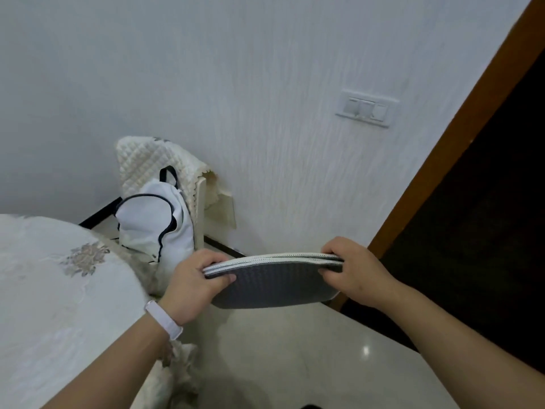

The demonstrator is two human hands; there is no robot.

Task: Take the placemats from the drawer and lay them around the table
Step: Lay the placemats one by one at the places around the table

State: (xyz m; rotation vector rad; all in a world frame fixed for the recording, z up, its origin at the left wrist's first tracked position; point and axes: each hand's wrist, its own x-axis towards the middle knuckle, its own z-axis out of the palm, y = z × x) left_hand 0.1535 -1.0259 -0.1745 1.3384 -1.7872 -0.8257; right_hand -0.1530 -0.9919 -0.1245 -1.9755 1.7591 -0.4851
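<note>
Both the left hand (193,278) and right hand (351,268) are pinching the placemats (271,283) stack right of the table (59,290); thin edge grips are risking mats sliding apart.

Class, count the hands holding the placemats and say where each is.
2. The left hand grips the left end of the placemats; the right hand grips the right end.

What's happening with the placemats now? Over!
Left hand, right hand gripping placemat stack ends. Stack held above floor, beside table. Chair with bag ahead.
</note>
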